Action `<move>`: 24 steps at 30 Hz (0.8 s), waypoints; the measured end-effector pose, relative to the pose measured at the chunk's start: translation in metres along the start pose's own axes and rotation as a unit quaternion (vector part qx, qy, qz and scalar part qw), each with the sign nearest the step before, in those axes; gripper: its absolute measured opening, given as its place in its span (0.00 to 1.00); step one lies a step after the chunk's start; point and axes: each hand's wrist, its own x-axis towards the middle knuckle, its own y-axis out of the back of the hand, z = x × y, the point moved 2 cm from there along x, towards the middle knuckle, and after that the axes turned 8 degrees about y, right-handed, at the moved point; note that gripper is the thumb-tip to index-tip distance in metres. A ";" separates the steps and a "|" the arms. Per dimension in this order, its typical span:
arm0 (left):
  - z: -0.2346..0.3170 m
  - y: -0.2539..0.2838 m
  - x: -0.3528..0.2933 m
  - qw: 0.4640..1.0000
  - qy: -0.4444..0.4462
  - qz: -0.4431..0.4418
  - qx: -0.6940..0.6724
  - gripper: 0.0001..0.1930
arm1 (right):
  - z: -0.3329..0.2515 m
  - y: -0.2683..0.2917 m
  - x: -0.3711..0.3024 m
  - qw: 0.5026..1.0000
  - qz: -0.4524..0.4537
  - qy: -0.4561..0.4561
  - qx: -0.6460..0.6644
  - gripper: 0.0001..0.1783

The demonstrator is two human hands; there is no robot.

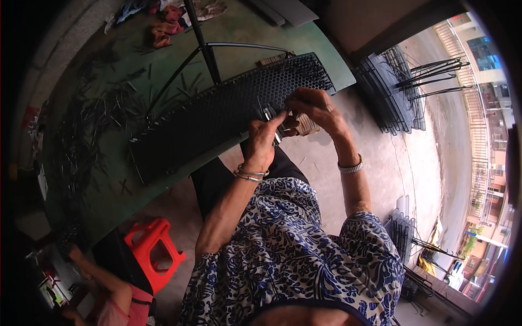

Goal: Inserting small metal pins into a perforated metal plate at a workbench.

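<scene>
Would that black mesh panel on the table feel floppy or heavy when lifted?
The black mesh panel is probably light for its size, given its many holes. It looks fairly stiff, showing no obvious sag.

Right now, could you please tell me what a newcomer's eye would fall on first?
Probably the red stool at lower left, bright near the green table. Next, the black mesh panel above centre, with the left hand and right hand by its near edge. Then the wire racks at upper right.

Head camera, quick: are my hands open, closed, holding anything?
Left hand: by the black mesh panel; grip cannot be told.
Right hand: partly curled; whether holding anything cannot be told.
</scene>
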 end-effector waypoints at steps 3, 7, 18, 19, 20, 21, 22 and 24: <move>0.001 -0.004 -0.001 0.999 0.009 -0.001 -0.039 0.11 | 0.001 0.003 0.000 1.000 0.004 0.013 -0.026 0.11; -0.003 -0.002 0.001 1.000 0.003 0.007 -0.015 0.12 | -0.002 0.003 -0.001 0.999 -0.001 -0.014 -0.047 0.11; -0.003 0.002 0.002 0.999 0.021 0.015 -0.031 0.12 | 0.002 0.008 0.001 0.998 0.035 0.036 -0.049 0.09; 0.003 -0.001 -0.003 0.997 0.040 0.019 -0.055 0.11 | 0.005 0.013 0.002 0.990 0.117 0.053 -0.055 0.08; 0.007 -0.003 -0.006 0.995 0.058 0.023 -0.080 0.11 | 0.007 0.019 0.004 0.976 0.197 0.071 -0.060 0.07; 0.006 -0.002 -0.006 0.994 0.062 0.013 -0.087 0.09 | 0.005 0.024 0.009 0.965 0.227 0.066 -0.113 0.06; 0.004 -0.003 -0.006 0.994 0.061 0.014 -0.088 0.09 | 0.008 0.025 0.015 0.965 0.226 0.067 -0.113 0.06; -0.001 -0.007 -0.004 0.988 0.073 -0.016 -0.133 0.09 | 0.022 0.027 0.027 0.929 0.310 0.095 -0.175 0.07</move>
